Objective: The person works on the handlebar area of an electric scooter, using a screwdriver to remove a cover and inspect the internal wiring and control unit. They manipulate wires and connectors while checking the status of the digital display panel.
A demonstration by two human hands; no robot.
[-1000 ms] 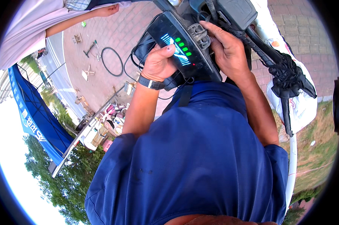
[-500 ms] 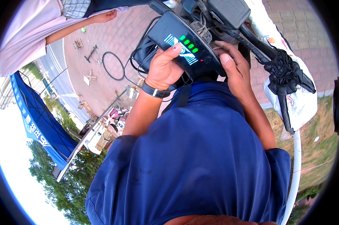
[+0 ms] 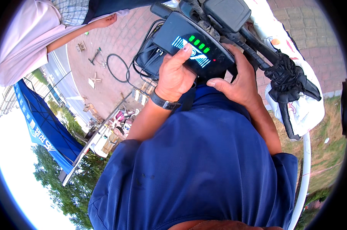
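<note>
A black panel point(image 3: 200, 36) with green lights point(image 3: 199, 44) is at the frame's upper centre. The left hand point(image 3: 176, 78) clasps it, thumb on its face; the right hand point(image 3: 242, 82) spreads around its right end.

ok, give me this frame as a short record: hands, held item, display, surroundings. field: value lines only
left_hand: left hand grips black device, thumb on its front face
right_hand: right hand at device's right end, thumb spread from fingers; firmness of grip unclear
held_item: black device, tilted, right end lower in the picture
display: lit; four green bars, blue-white pattern, red dot
wrist: dark watch strap on left
other_person: bare hand, upper left
background: blue canopy left, white bag right
</note>
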